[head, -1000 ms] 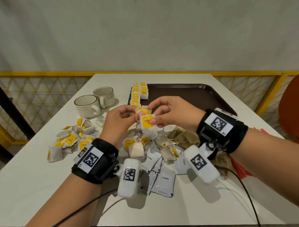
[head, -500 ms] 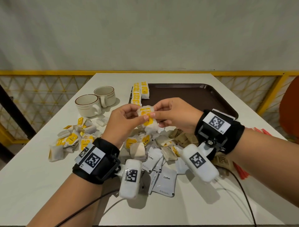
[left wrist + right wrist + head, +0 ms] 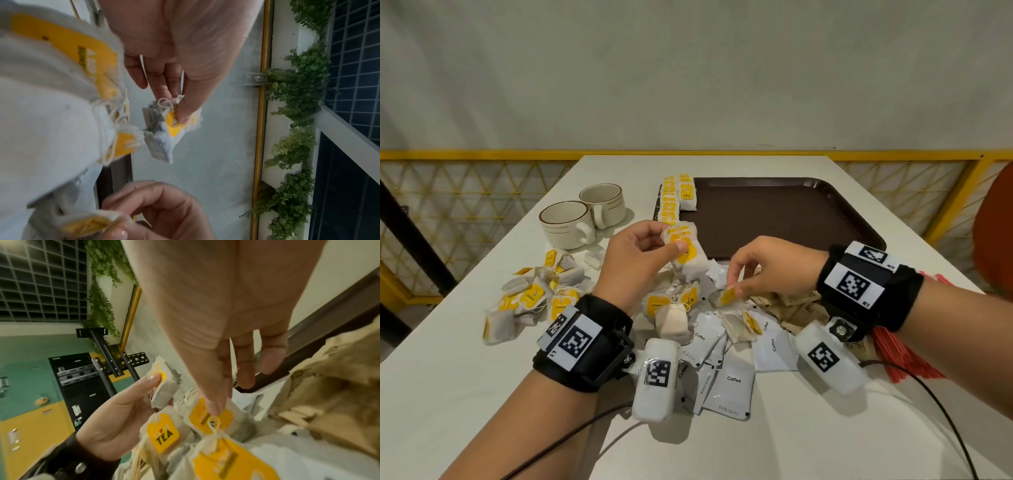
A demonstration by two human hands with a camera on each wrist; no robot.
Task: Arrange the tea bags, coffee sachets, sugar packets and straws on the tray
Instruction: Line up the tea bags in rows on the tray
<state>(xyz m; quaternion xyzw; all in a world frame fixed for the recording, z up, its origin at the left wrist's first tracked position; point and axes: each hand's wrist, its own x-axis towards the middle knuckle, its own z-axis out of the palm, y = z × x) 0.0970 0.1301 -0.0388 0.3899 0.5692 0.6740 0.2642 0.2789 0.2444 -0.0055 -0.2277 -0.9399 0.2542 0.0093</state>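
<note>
Your left hand (image 3: 635,263) pinched a small stack of tea bags (image 3: 686,248) above the tray's (image 3: 784,219) near left corner, while your right hand (image 3: 767,265) pinched one tea bag (image 3: 727,297) from the table's (image 3: 458,370) pile.

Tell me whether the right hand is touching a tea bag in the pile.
Touching. The right wrist view shows the right hand with its thumb pressed on a tea bag yellow tag.

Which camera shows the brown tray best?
The head view: the whole brown tray shows, with tea bags lined along its left edge. The right wrist view catches only a dark strip, likely its rim. In the left wrist view it cannot be made out for sure.
</note>
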